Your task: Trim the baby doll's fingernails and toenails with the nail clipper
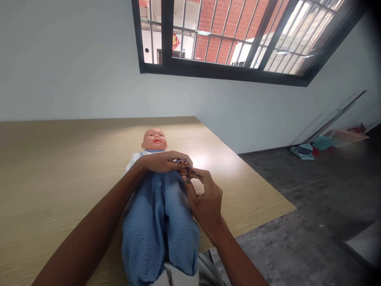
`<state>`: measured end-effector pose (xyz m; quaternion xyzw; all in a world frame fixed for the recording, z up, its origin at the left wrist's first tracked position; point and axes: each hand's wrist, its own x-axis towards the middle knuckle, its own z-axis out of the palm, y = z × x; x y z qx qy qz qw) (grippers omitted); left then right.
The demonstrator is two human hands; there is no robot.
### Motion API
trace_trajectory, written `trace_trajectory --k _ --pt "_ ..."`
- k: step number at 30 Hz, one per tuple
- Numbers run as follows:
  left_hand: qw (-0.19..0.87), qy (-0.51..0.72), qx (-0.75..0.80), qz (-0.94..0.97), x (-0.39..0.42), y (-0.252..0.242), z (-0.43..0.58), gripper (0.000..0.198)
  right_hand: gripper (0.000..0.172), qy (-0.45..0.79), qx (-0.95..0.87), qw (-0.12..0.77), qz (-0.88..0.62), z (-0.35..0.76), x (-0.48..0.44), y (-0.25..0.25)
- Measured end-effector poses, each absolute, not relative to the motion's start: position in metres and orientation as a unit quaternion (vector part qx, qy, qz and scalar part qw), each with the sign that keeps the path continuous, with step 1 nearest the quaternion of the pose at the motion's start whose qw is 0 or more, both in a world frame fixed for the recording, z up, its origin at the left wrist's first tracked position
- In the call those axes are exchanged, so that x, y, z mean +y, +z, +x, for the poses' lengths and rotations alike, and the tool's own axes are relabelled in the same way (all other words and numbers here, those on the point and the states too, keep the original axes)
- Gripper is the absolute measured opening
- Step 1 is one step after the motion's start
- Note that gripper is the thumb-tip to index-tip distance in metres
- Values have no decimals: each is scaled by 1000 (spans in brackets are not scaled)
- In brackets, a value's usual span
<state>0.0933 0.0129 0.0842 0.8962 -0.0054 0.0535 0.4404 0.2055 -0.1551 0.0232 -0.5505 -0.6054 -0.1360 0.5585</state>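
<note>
A baby doll (154, 139) lies on its back on the table, head away from me, in blue fleece trousers (149, 214) and a white top. Across its chest reaches my left hand (165, 162), fingers closed around the doll's small hand (183, 166). My right hand (206, 196) pinches a small metal nail clipper (194, 172) between thumb and fingers. The clipper's tip is at the doll's fingers; whether it touches them I cannot tell. My left forearm covers part of the doll's top.
The wooden table (74, 159) ends in a corner at the right. Beyond it, a dustpan (302, 151), basins (345, 136) and a long pole (336, 116) are by the wall on the dark floor. A barred window (223, 35) is above.
</note>
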Motion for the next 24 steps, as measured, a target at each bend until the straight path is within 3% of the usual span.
trace_trajectory --k 9,24 --pt "476 44 -16 878 11 84 94 17 12 -169 -627 522 -553 206 -151 32" --pt "449 64 -22 891 12 84 95 16 5 -126 -644 446 -608 203 -146 60"
